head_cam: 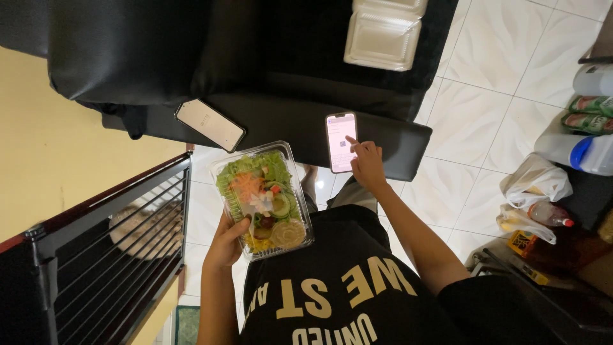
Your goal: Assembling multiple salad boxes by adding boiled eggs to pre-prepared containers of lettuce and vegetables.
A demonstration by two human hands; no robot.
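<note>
Partly hidden salad box (263, 199) underside

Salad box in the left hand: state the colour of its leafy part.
Green lettuce in the salad box, clear in the head view.

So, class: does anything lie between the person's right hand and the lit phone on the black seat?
Nothing visible does. The right hand already has its forefinger on the lit phone. The other phone lies apart to the side, and the left hand holds the salad box.

Head camera, one view, looking steeply down.
Close above the wearer's chest; black sofa (268, 70) at twelve o'clock.
</note>
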